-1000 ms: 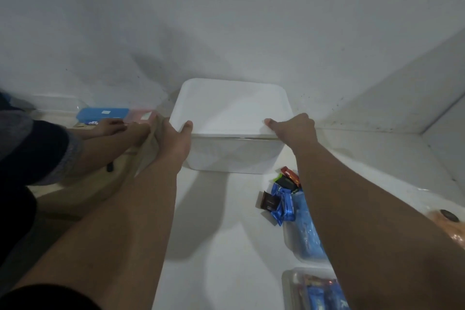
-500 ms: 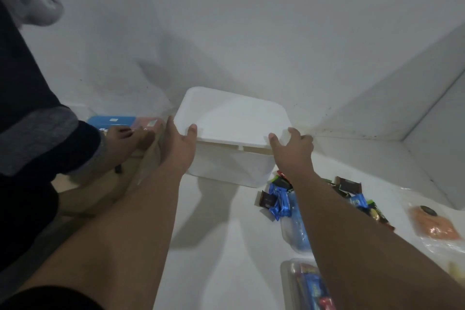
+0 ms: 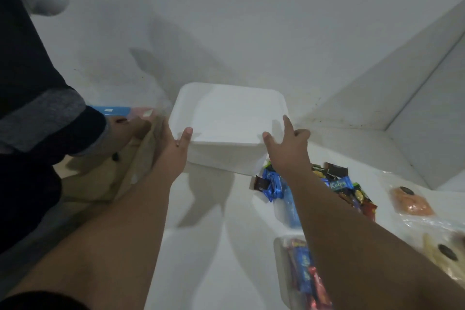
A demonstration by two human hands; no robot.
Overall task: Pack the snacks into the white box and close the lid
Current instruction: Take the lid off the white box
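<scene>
My left hand (image 3: 171,145) grips the flat white lid (image 3: 226,113) on the white plastic box (image 3: 226,158); my right hand (image 3: 289,151), fingers spread, touches its corner; wrapped snacks (image 3: 273,184) lie beside.

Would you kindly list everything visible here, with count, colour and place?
white box: one, white, centre of table
lid: one, white, on the box
loose snacks: pile, blue and mixed, right of box
clear tubs: two, holding snacks, near right
snack bags: two, orange and pale, far right
case: one, blue, far left
paper bag: one, brown, left
other person's hand: one, at bag
left hand: holding lid's left edge
right hand: open, at lid's right corner
</scene>
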